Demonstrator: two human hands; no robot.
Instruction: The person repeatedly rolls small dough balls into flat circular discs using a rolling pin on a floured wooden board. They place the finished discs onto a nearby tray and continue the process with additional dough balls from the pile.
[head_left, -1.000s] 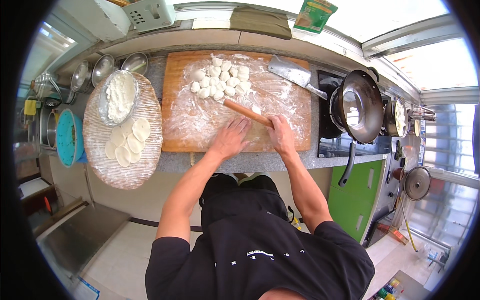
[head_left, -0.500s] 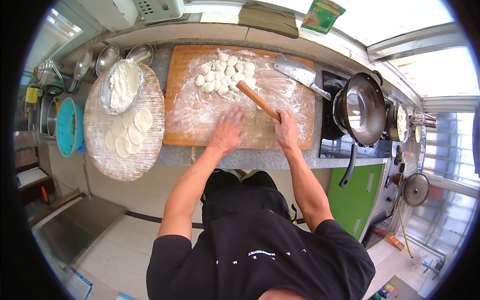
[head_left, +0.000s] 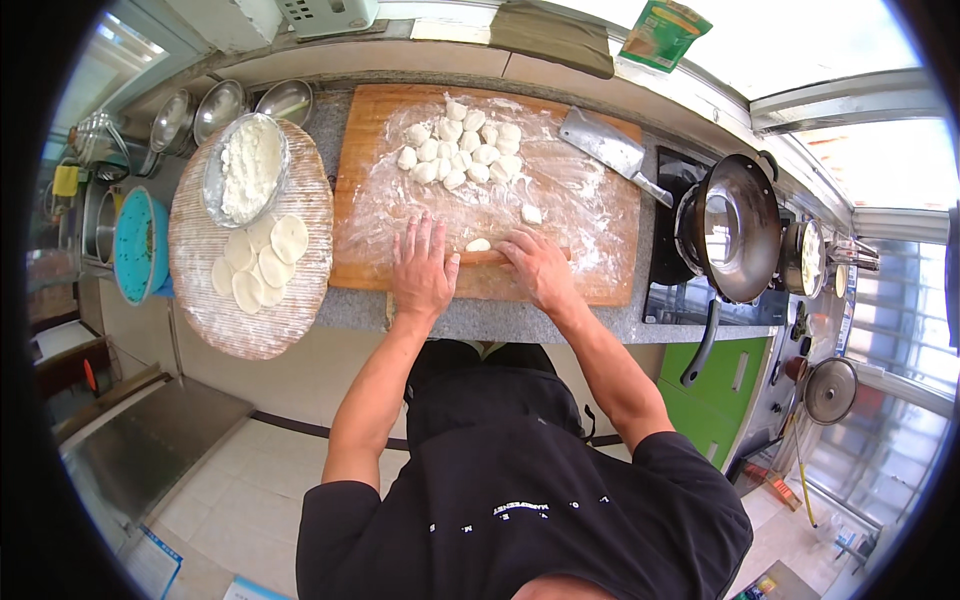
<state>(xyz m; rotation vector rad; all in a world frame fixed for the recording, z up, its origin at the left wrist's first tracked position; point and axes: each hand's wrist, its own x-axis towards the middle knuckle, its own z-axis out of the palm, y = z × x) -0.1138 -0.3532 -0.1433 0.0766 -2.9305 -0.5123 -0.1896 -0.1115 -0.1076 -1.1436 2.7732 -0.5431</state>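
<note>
A wooden rolling pin [head_left: 483, 258] lies crosswise near the front of the floured wooden board [head_left: 365, 190]. My right hand [head_left: 538, 268] is bent over its right part, and a short end shows past the hand. My left hand [head_left: 424, 270] lies flat at its left end, fingers stretched forward, the thumb beside the pin. Just beyond the pin, between the hands, sits a small flattened dough piece [head_left: 478, 245]. Another dough piece [head_left: 531, 214] lies farther right. Several floured dough lumps [head_left: 462, 148] are bunched toward the back of the board.
A round ridged board [head_left: 300, 315] at left carries thin dough wrappers [head_left: 258, 262] and a bowl of flour [head_left: 246, 170]. A turquoise basin [head_left: 140, 245] stands beyond it. A cleaver [head_left: 604, 143] rests at the board's back right, near a wok [head_left: 738, 228] on the stove.
My right hand has lowered the slanted rolling pin and laid it crosswise on the board. My left hand has shifted left onto its end. Two dough pieces now show near it.
</note>
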